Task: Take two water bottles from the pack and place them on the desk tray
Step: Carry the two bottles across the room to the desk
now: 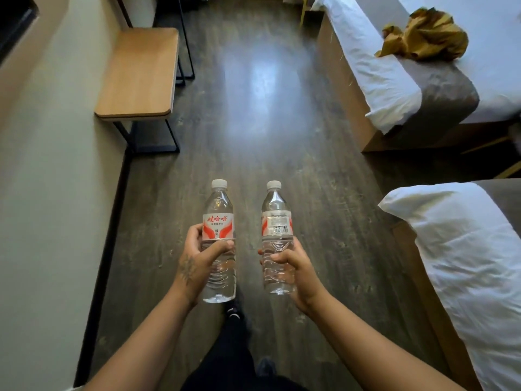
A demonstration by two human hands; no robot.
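**A bottle in each fist**

The left hand [197,261] wraps its fingers around one water bottle [219,241]; the right hand [290,266] clamps the other bottle [277,238]. Both stand upright over the floor [267,108] (caps on). The wooden bench [139,73] sits at eleven o'clock.

Red characters 娃哈哈 on the white-and-red label of the bottle [219,241] in the left hand [197,261], barcode with illegible print on the label of the bottle [277,238] in the right hand [290,263]

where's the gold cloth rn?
Head view, upper right: the crumpled gold cloth lies on the far bed, beside its grey runner.
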